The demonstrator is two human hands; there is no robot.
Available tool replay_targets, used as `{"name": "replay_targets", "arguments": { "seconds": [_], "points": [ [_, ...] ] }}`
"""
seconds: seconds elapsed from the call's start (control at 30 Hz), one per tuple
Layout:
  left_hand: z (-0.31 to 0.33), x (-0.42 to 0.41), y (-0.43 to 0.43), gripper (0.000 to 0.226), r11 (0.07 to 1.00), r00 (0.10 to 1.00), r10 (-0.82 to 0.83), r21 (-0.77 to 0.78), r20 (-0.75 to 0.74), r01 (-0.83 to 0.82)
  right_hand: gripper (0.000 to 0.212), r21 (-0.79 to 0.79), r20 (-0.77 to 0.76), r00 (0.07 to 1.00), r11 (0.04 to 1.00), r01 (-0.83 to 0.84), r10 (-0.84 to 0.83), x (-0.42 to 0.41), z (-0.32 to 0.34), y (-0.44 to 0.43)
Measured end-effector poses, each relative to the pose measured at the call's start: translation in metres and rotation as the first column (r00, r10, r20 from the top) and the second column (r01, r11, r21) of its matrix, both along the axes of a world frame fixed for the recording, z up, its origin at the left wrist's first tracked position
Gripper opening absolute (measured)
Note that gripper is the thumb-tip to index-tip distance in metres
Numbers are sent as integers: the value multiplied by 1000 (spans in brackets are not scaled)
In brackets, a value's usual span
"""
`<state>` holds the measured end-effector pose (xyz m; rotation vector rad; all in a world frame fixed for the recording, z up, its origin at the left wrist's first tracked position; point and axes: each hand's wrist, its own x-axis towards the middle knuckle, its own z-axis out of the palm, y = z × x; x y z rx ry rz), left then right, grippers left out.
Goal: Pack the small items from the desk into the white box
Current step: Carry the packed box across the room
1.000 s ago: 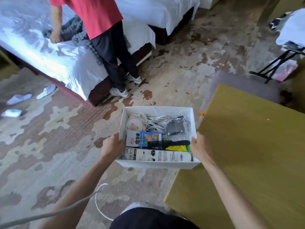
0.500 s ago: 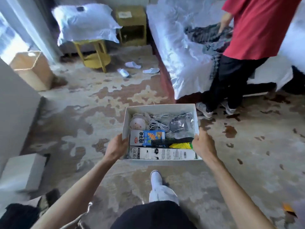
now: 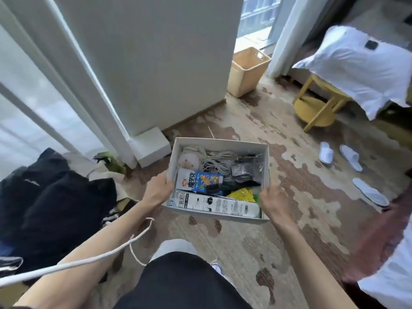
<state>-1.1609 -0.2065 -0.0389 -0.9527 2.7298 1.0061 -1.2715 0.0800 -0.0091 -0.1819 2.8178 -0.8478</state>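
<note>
The packed white box is held above the carpet, its side walls gripped by the left hand and right hand; it is best carried level, so nothing spills.

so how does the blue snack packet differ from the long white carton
The blue snack packet is colourful and short; the long white carton is black-printed and spans nearly the width of the white box. The carton lies along the near wall, the packet behind it. Both lie flat inside.
</note>
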Motion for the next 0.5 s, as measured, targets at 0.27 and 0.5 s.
{"name": "replay_targets", "arguments": {
  "seconds": [0.27,0.5],
  "points": [
    [-25,-26,-84,25,910,914,406,85,17,-406,15,-52,52,928,929,-366,368,-130,-26,-149],
    [-54,-101,-163,23,867,879,466,150,100,-476,23,27,155,886,895,-445,436,-227,-49,-248]
  ]
}}
